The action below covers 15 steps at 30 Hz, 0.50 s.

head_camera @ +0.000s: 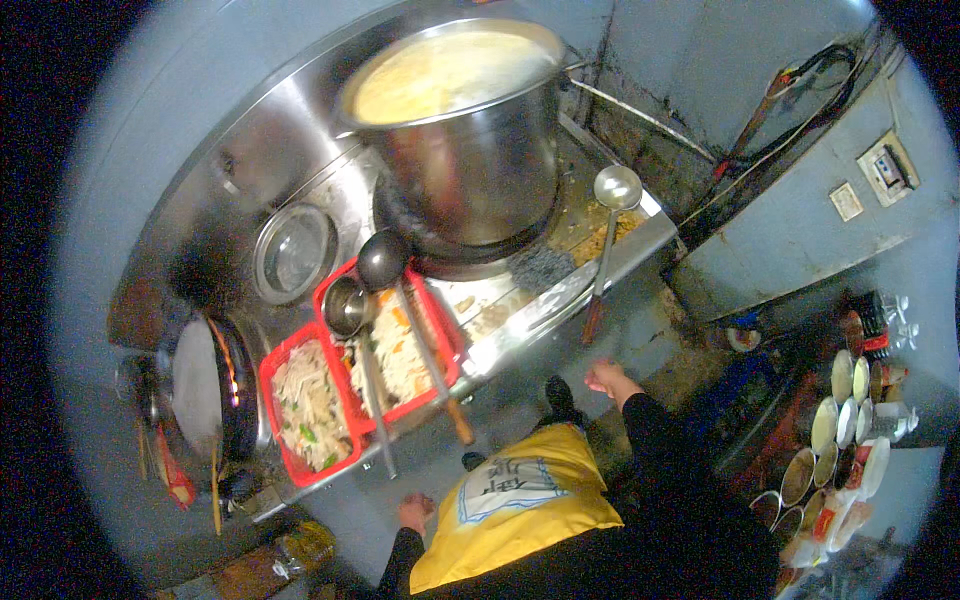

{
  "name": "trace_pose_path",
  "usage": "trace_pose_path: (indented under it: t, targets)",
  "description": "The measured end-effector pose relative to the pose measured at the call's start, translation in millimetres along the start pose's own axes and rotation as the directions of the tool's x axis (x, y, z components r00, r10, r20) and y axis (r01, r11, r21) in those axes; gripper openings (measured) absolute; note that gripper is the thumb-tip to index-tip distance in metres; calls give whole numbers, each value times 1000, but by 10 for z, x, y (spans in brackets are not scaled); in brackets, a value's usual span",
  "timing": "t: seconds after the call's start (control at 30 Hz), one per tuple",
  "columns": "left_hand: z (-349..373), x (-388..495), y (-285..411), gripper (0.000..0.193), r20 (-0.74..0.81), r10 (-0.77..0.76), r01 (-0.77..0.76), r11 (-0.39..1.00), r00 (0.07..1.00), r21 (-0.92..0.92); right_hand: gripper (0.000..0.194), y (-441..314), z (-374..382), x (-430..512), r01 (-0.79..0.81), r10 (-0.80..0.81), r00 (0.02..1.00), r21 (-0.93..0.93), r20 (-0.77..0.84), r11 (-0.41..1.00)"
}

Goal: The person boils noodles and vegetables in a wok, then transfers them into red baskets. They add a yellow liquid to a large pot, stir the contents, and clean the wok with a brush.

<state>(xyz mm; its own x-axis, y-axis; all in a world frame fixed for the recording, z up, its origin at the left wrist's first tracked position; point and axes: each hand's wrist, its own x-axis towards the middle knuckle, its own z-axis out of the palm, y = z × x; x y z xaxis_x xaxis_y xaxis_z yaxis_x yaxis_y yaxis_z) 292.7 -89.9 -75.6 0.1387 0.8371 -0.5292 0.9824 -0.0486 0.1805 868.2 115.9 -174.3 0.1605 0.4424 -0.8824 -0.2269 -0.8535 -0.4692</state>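
My left hand [416, 513] hangs low beside my yellow apron [517, 502], which bears writing; its fingers look curled and nothing shows in it. My right hand [606, 376] is in the air off the counter's front edge, holding nothing, fingers somewhat apart. Just beyond it, a steel ladle [618, 189] lies with its reddish handle over the edge. Two red plastic baskets [349, 397] hold pale shredded food with orange and green bits. Across them rest a dark ladle [383, 259] with a wooden handle and a steel ladle [346, 307].
A large steel stockpot [480, 180] with yellowish, foamy liquid stands at the back. Left of it are a round metal lid or dish [295, 253] and a dark wok [240, 390] with a flame-coloured glow. Several bowls and containers [823, 424] stand at the right.
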Motion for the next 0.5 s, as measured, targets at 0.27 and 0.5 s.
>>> trace_pose_path:
  t: [0.27, 0.5]
  targets:
    - [-211, 142, 1102, 27, 251, -127, 230, 867, 960, -442, 12, -529, -731, 1976, 78, -46, 994, 361, -95, 929]
    - [-1044, 457, 2127, 27, 480, -425, 566, 98, 768, -819, 24, -1032, -487, 1991, 311, -267, 950, 580, -162, 753]
